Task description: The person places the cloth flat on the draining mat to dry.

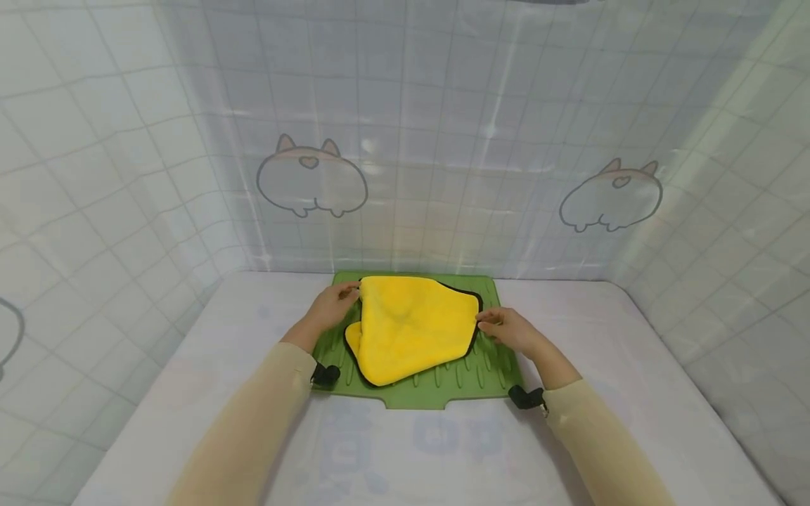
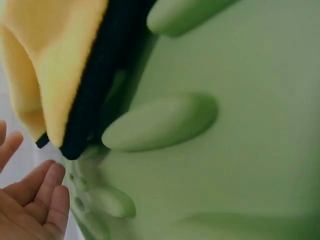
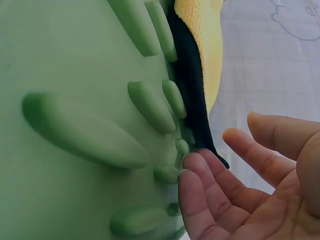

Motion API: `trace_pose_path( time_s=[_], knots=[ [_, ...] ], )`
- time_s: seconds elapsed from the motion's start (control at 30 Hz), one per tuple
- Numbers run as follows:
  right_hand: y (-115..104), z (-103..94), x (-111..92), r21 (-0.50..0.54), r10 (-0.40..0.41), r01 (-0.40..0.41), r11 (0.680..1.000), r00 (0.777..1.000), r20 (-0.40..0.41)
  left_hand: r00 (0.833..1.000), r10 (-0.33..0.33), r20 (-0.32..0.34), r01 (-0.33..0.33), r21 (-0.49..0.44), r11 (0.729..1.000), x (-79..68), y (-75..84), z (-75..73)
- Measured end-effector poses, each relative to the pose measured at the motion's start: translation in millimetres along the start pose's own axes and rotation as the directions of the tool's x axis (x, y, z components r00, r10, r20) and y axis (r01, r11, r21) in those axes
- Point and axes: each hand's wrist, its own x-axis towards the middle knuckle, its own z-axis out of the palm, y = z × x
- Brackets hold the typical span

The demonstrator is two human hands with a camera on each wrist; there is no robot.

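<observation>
A pale gridded backdrop (image 1: 405, 91) rises behind and to both sides of a green mat (image 1: 414, 400), whose raised oval ridges cover its surface. Around and beneath the mat spreads a white tabletop (image 1: 392, 464). Two cream sleeves (image 1: 240, 429) reach in from the near side, one toward each side of the mat. On the mat lies a yellow cloth (image 1: 414, 320) with a dark border, seemingly doubled over into an uneven shape, a small flap poking out at the mat's left. The work looks partly done: the cloth is on the mat and appears folded, but its edges are not lined up and the flap is not tucked in. The left hand (image 1: 330, 306), over the mat's far left, has its fingers loose beside the cloth's edge, grasping nothing. The right hand (image 1: 514, 332), over the mat's right side, has its fingers relaxed against or just beside the border, thumb apart, unclenched. Small black wrist pieces (image 1: 327, 374) sit by the mat's near corners.
</observation>
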Motion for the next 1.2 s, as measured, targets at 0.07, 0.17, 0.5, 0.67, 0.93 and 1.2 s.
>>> trace_pose_path(
  time_s=[0.07, 0.17, 0.5, 0.67, 0.93, 1.2],
  knots=[
    [-1.0, 1.2, -1.1, 0.002, 0.005, -0.005, 1.000, 1.000, 0.006, 1.000, -0.012, 0.018, 0.012, -0.026, 1.000, 4.9, -2.5, 0.8],
    [-1.8, 2.6, -1.8, -0.003, -0.001, 0.001, 1.000, 1.000, 0.016, 0.999, -0.015, 0.039, 0.018, -0.060, 0.998, 12.2, -3.9, 3.1],
    [-3.6, 9.8, 1.8, -0.023, -0.013, 0.015, 1.000, 0.997, 0.072, 0.997, 0.018, 0.079, -0.001, -0.210, 0.978, 22.7, 7.2, 8.9],
    [-8.3, 12.9, -1.3, -0.042, -0.047, 0.052, 0.998, 0.991, 0.123, 0.998, 0.031, 0.057, -0.021, -0.176, 0.984, 23.9, 13.3, 9.8],
    [-14.1, 16.1, -0.9, -0.066, -0.144, 0.153, 0.986, 0.982, 0.122, 1.000, 0.011, 0.016, -0.009, -0.123, 0.992, 18.6, 18.4, 3.1],
    [-12.5, 7.5, 1.1, 0.015, -0.149, 0.149, 0.989, 0.989, 0.020, 1.000, 0.021, -0.005, -0.021, -0.095, 0.995, 15.4, 15.7, -9.8]
  ],
)
